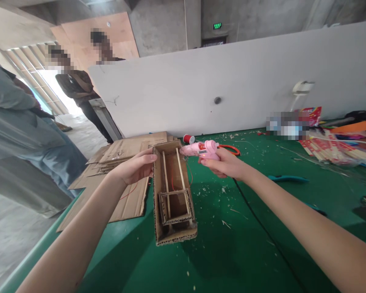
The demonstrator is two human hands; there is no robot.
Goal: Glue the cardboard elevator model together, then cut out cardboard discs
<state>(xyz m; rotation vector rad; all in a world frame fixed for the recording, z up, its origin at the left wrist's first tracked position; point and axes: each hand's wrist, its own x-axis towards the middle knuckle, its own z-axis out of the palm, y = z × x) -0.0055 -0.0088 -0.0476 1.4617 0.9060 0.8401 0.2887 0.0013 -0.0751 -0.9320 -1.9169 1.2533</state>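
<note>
An open cardboard box [158, 175], long and narrow, is gripped at its upper left wall by my left hand [140, 165]. Two thin wooden sticks [179, 169] run lengthwise inside it. A smaller cardboard frame [173, 219] sits around the sticks at the near end. My right hand [224, 162] is wrapped round the handle of a pink hot glue gun [203, 149]. Its nozzle is at the box's upper right corner, close to the end of the right stick; whether it touches I cannot tell. A dark cord [253, 207] runs from beneath my right hand toward me.
Flat cardboard sheets [131, 203] lie on the green table [219, 252] at left. Behind the box are a red spool [188, 139] and an orange-handled tool [232, 149]. Teal-handled tools [288, 178] and packets of sticks [332, 148] lie right. Several people stand at left beyond a white partition [177, 93].
</note>
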